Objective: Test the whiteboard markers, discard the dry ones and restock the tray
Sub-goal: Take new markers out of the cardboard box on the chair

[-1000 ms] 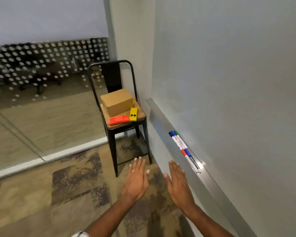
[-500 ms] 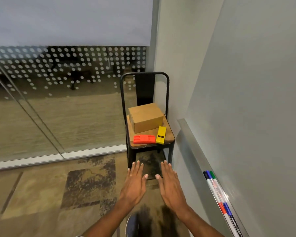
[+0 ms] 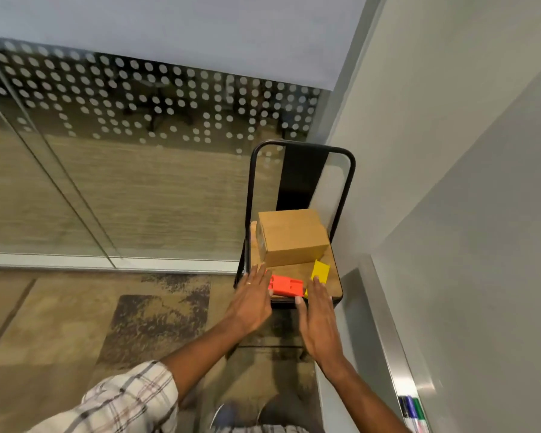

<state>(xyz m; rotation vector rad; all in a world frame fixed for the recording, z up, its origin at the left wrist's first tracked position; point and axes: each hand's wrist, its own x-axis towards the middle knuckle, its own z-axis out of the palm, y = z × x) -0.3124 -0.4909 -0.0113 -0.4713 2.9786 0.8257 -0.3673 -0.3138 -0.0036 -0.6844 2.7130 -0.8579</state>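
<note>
The left hand (image 3: pixel 252 303) and right hand (image 3: pixel 317 317) stretch flat toward the chair (image 3: pixel 347 170) seat, fingers (image 3: pixel 257 275) straight, holding nothing. One is by the orange block (image 3: pixel 286 285), one by the yellow block (image 3: pixel 320 270). Maybe they want the brown box (image 3: pixel 294 237) behind; the 2 blocks sit in the way. The markers (image 3: pixel 412 409) lie in the tray (image 3: pixel 391 345), well apart.

Glass partition (image 3: pixel 138 189) at left, band of white dots (image 3: pixel 169 98) across upper part, pale opaque panel above. Tan carpet (image 3: pixel 75 323) with dark mottled patches. Black metal chair (image 3: pixel 300 176), wooden seat, in corner beside plain grey wall (image 3: pixel 419 89). Soft, even light.
</note>
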